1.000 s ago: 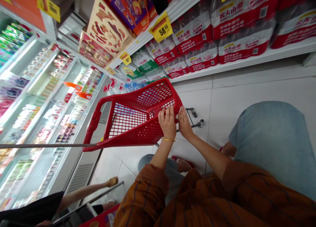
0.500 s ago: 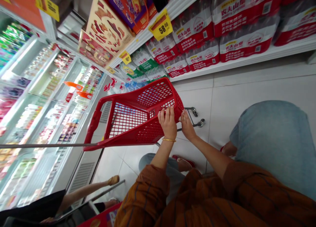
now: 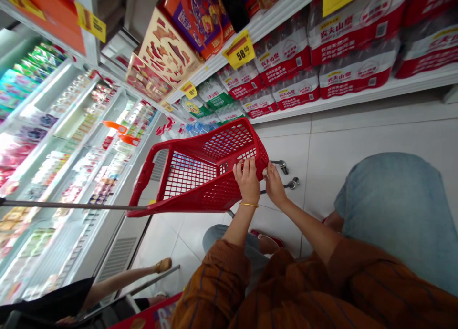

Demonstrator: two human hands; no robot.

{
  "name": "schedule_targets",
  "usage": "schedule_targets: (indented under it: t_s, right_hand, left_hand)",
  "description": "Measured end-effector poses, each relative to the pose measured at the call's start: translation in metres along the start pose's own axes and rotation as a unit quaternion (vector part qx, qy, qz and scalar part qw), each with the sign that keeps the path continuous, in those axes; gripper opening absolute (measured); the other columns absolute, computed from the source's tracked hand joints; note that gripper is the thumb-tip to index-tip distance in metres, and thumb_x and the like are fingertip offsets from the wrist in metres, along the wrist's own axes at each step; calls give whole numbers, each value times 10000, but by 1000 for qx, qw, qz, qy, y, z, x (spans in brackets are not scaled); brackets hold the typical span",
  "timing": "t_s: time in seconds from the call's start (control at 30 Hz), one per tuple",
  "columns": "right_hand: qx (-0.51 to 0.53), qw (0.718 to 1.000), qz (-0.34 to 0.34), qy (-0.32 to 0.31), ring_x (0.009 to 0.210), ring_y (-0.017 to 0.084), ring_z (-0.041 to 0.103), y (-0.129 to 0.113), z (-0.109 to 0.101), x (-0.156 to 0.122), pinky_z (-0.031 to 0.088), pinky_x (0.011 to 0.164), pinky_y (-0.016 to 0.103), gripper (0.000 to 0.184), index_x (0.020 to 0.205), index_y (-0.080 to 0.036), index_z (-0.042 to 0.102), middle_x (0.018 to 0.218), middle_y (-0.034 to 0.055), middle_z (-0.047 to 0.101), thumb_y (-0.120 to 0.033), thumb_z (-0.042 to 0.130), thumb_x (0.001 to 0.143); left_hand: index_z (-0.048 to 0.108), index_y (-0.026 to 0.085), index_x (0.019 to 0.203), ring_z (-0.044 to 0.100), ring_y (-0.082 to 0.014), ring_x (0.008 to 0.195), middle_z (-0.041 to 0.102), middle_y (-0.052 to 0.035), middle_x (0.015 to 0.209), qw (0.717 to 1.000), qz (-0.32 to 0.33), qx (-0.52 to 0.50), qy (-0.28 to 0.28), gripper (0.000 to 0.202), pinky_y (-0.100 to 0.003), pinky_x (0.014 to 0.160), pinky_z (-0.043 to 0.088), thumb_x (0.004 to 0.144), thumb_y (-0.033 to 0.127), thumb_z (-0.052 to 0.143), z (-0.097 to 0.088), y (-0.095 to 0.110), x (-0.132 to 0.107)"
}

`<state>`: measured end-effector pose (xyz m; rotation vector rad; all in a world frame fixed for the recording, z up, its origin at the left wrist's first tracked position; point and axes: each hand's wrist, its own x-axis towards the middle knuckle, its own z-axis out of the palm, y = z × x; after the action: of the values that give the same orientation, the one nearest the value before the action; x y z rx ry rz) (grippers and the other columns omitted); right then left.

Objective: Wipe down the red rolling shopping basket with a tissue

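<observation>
A red plastic shopping basket [image 3: 211,200] with a mesh floor hangs tilted in front of me, and a long grey pull rod [image 3: 71,205] runs left from it. My left hand [image 3: 246,181], a gold bangle on its wrist, grips the basket's near rim. Beside it, my right hand [image 3: 275,186] curls its fingers around the basket's end at the corner. Two small metal casters [image 3: 288,174] stick out past that end. The basket holds nothing that I can see. An orange-brown striped sleeve covers each of my upper arms.
White shelves of red-wrapped bottled water packs [image 3: 315,57] and gift boxes [image 3: 168,47] stand above, with yellow price tags. A lit refrigerated display case [image 3: 71,152] runs along the left. Below is white tile floor [image 3: 358,138]. A person's bare leg [image 3: 121,279] ends in a tan shoe.
The whole view has shifted slightly, so shelves and basket sit a little lower and further right. Both hands stay on the basket.
</observation>
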<state>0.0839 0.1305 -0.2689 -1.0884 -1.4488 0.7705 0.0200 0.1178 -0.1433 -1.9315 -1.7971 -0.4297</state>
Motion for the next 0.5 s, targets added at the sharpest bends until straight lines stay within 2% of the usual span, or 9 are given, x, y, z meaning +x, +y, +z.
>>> schedule_targets:
  t_s: [0.23, 0.4, 0.5]
  right_hand:
    - [0, 999, -29, 16, 1415, 241, 289, -48, -23, 36, 316, 1150, 487, 570, 1518, -245, 118, 1535, 83, 289, -236, 291, 975]
    - [8, 997, -76, -2, 1429, 232, 255, -57, -38, 42, 299, 1163, 477, 538, 1510, -258, 165, 1544, 62, 279, -258, 277, 984]
    - [4, 992, -123, -16, 1437, 234, 234, -59, -47, 46, 272, 1176, 479, 530, 1506, -263, 185, 1547, 57, 273, -253, 283, 985]
  left_hand:
    - [585, 168, 1252, 477, -248, 1204, 630, -105, 1219, 1000, -2, -13, 15, 352, -488, 1134, 279, 930, 208, 449, -5, 4, 1]
    - [594, 166, 1228, 475, -246, 1193, 624, -102, 1215, 999, -29, -23, -3, 339, -483, 1141, 263, 914, 208, 473, -12, 12, 4]
    - [557, 171, 1273, 475, -245, 1176, 613, -106, 1212, 999, -40, -35, -5, 382, -488, 1148, 241, 902, 216, 484, -14, 17, 5]
